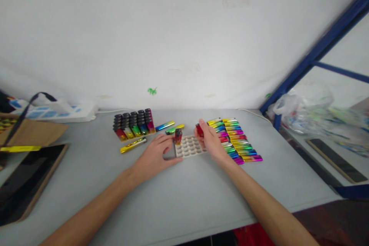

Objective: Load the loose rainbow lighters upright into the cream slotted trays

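A pale tray [188,149] with rows of round holes lies on the table. Near its back left corner stands a red and gold lighter [178,137]. My left hand [154,155] rests at the tray's left side, fingers spread, thumb stretched to the front left corner and fingertips by the standing lighter. Over the tray's right part, my right hand [212,140] is closed around a red lighter [199,130]; its lower end is hidden by the fingers. To the right, metallic lighters [240,142] in many colours lie in two columns.
A filled block of upright black-topped lighters [134,125] stands behind my left hand. Loose lie a yellow lighter [133,145], a blue one [165,126] and a green one [175,129]. A power strip [57,112], dark tablet [31,180] and blue frame [311,52] flank the table.
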A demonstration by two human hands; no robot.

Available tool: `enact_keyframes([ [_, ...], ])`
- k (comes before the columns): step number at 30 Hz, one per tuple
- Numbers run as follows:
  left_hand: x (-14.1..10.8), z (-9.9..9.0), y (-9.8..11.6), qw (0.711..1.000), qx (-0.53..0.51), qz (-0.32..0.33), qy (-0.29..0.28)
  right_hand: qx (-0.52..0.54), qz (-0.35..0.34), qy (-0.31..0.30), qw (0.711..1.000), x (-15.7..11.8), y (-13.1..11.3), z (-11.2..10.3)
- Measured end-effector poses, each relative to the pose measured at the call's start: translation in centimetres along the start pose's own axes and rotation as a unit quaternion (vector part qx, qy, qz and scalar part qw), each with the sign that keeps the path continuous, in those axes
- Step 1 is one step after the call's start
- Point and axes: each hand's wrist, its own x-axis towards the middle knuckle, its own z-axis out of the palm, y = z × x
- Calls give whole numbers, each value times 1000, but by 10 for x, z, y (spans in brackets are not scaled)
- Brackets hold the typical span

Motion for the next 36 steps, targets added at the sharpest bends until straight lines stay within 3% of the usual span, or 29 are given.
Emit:
enact_keyframes([
  [9, 1, 3, 3, 1000, 6, -8, 7, -134, -118, -79, 981, -9, -15, -4],
  [14, 1, 4, 8, 999, 28, -14, 16, -171, -184, -26, 968, -15, -16, 5],
  [18, 1, 5, 9, 999, 26, -15, 16, -164, -153, -37, 974, -19, -14, 9],
  [23, 0, 6, 8, 999, 41, -6, 9, -181, -129, -104, 969, -19, -11, 6],
  [29, 0, 6, 6, 999, 27, -12, 15, -275, -216, -124, 929, -17, -16, 0],
  [36, 1, 3, 4, 1000, -2, -8, 17, -407, -241, -152, 868, -19, -4, 12],
])
